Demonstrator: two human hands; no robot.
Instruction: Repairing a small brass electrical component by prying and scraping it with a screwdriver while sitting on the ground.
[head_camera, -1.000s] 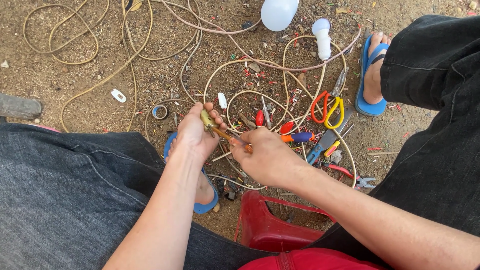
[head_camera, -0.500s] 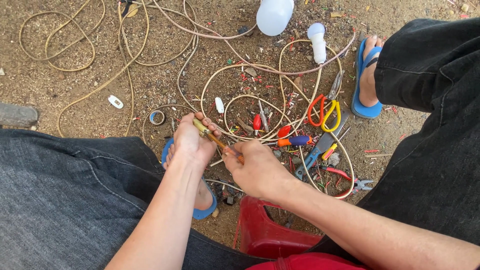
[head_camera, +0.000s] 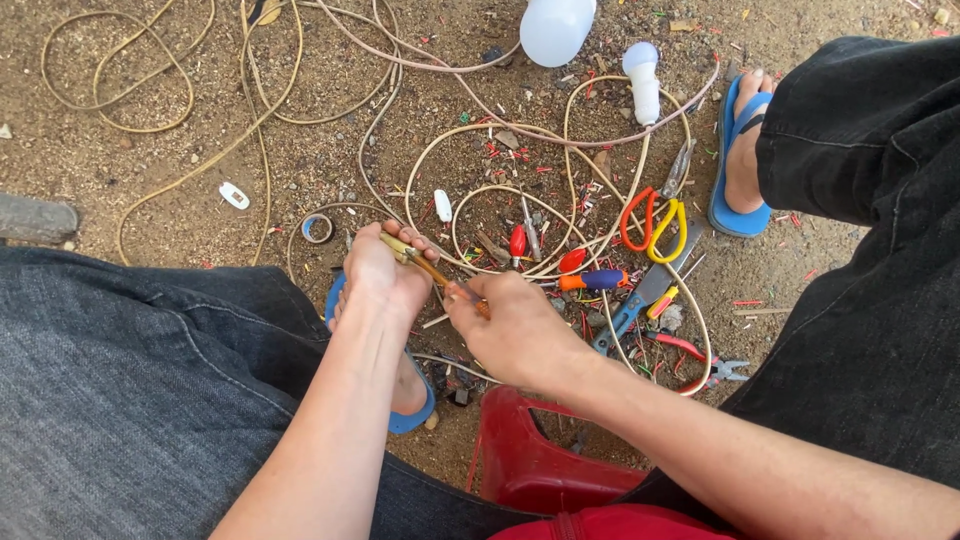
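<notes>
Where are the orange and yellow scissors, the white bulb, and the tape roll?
Orange and yellow scissors (head_camera: 652, 222), head view, on the handle loops.
White bulb (head_camera: 644, 70), head view, on its white body.
Tape roll (head_camera: 318, 228), head view, on the ring's edge.

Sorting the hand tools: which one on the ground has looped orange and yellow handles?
The scissors, right of the wire coils; the screwdrivers and red-handled pliers nearby have straight grips.
</notes>
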